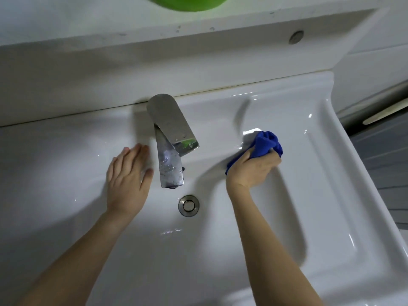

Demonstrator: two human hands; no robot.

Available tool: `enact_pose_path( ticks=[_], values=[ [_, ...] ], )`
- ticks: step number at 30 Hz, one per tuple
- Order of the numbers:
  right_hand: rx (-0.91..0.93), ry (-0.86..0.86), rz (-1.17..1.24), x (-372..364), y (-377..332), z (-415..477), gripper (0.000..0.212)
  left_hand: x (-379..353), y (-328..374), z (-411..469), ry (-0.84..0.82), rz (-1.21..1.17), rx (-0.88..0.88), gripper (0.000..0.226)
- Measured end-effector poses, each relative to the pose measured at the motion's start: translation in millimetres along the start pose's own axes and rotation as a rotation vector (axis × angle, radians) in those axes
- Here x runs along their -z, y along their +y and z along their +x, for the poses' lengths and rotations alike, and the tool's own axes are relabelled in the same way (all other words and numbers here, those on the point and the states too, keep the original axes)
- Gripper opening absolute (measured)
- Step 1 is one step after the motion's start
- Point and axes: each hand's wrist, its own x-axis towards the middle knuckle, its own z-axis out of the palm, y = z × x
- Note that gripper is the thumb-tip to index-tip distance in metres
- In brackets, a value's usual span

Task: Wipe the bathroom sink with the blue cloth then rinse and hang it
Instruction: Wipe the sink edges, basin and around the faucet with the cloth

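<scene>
Fingers of right hand (254,167) curled round bunched blue cloth (268,142), on sink (320,138) ledge at 3 o'clock of faucet (170,155). Left hand (127,173) flat at 9 o'clock, fingers together. Cloth judged soft, light, limp; best gripped by its bunched middle.

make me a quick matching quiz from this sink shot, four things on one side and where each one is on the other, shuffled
1 blue cloth
2 left hand
3 drain
4 green object

a open, just left of the faucet
b bottom of the sink, below the spout
c top edge of the view
d bunched in the right hand

Pairs: 1-d, 2-a, 3-b, 4-c
</scene>
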Motion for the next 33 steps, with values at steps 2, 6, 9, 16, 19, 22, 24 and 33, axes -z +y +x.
enact_pose_path(
  ticks=[2, 6, 9, 16, 19, 22, 24, 33],
  values=[
    [-0.028, -0.001, 0.123, -6, 2, -6, 0.032, -1, 0, 0, 0.01, -0.001, -0.002, 0.058],
    [0.049, -0.106, 0.221, -1, 11, -14, 0.033, -4, 2, -1, 0.018, -0.005, 0.019, 0.057],
    [0.199, -0.287, 0.127, 3, 14, -33, 0.024, -4, 4, -1, 0.007, -0.005, 0.038, 0.059],
    [0.636, -0.589, -0.192, -10, -43, -6, 0.022, 0, 3, 0, -0.007, -0.012, 0.028, 0.061],
    [0.598, -0.676, -0.229, -19, -63, -21, 0.023, 0, 7, 0, 0.0, -0.027, 0.059, 0.062],
    [0.756, -0.85, -0.242, -5, -59, -34, 0.025, 3, 4, 0, -0.005, -0.033, 0.032, 0.06],
    [0.757, -0.786, -0.307, 6, -51, -10, 0.028, 5, 0, 0, -0.009, -0.024, 0.009, 0.059],
    [0.629, -0.756, -0.267, -12, -64, -37, 0.02, 1, -3, -1, 0.012, 0.045, -0.004, 0.055]
  ],
)
